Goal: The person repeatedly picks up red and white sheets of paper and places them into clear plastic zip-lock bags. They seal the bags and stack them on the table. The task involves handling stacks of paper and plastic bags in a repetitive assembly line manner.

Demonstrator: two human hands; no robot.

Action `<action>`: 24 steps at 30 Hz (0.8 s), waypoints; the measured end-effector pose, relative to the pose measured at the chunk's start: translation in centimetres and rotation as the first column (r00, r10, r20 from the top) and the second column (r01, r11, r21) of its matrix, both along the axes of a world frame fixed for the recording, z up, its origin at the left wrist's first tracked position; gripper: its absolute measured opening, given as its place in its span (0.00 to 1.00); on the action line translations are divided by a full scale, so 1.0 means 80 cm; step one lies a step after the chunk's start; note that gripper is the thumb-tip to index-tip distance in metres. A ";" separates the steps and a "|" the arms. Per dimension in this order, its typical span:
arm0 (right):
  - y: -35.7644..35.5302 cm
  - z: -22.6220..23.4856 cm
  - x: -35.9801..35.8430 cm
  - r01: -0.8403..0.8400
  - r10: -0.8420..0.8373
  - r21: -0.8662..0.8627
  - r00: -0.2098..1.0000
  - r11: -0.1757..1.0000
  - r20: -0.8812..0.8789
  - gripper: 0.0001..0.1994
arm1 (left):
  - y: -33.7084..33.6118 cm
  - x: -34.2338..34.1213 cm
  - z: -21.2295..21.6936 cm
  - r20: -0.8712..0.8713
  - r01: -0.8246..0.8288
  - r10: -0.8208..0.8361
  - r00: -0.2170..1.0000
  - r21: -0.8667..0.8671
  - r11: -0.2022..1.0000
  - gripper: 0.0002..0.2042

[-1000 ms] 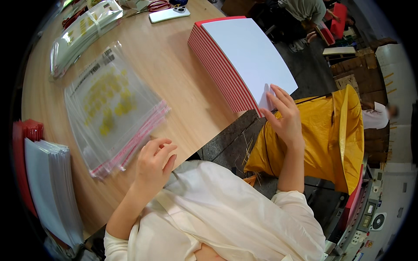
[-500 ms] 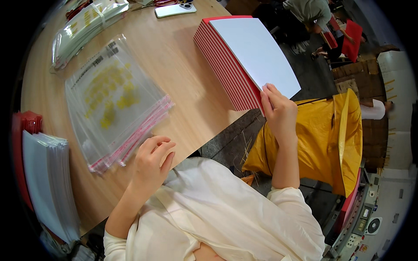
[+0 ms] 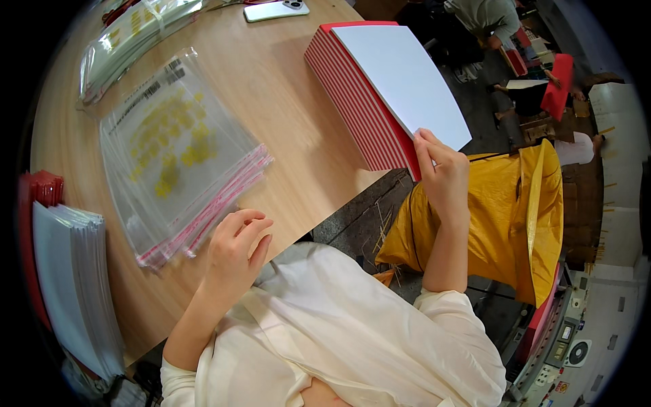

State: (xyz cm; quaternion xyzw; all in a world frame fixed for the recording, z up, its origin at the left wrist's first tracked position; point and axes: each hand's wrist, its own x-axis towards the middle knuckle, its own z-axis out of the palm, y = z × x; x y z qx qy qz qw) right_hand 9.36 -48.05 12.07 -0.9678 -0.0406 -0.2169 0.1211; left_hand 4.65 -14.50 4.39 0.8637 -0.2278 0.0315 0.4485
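Note:
A tall stack of red and white sheets [image 3: 359, 112] stands at the table's far right corner, its side striped in alternating layers. On top lies a white sheet [image 3: 407, 78]. My right hand [image 3: 444, 178] pinches the near corner of that white sheet between thumb and fingers. My left hand [image 3: 236, 247] rests low by the table's front edge, holding nothing, with its fingers loosely bent and apart. Just beyond it, a pile of clear plastic bags [image 3: 166, 146] with yellow print and pink-edged strips lies flat on the table.
At the left edge stand a bundle of white sleeved sheets [image 3: 74, 271] and red ones [image 3: 46, 188]. More packed bags [image 3: 125, 51] and a phone [image 3: 277, 10] lie at the back. A yellow sack [image 3: 488, 217] is right of my arm. Other people work beyond it, one holding a red sheet [image 3: 558, 88].
My right hand has shifted slightly to the right, still at the white sheet's corner. My left hand stays put. In the background, a person with a red sheet has moved.

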 end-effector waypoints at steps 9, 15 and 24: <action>0.004 0.006 0.000 0.022 -0.020 0.028 0.997 0.999 -0.069 0.10 | 0.002 -0.001 -0.001 -0.010 0.011 -0.011 1.000 -0.002 1.000 0.10; 0.004 0.013 -0.003 0.065 -0.084 -0.155 0.989 0.986 -0.119 0.10 | 0.008 0.000 -0.004 -0.027 -0.003 0.003 1.000 0.025 1.000 0.12; -0.008 0.006 -0.001 -0.168 0.190 -0.398 0.982 0.902 0.016 0.20 | 0.036 0.015 0.010 0.051 -0.220 0.219 0.974 0.008 0.976 0.14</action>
